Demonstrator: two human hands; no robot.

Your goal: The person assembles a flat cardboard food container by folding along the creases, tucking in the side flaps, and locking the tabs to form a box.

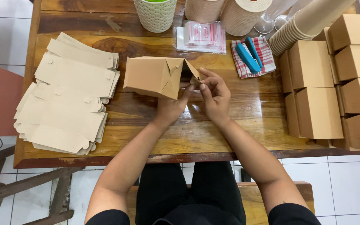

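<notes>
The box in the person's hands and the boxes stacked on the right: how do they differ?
The box in hand lies on its side with one end open, flaps loose; the stacked boxes are closed all round. The left hand and right hand grip the one, fingers at its flaps; nobody touches the stack. It sits alone mid-table; they are packed in rows. Both are plain brown cardboard.

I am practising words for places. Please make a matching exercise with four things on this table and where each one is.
Things:
1. flat carton blanks
2. blue stapler
3. folded boxes
4. half-folded box

Places:
a. on the checked cloth
b. stacked at the table's right end
c. between the left hand and right hand
d. piled at the table's left end

Pairs: 1-d, 2-a, 3-b, 4-c
</notes>
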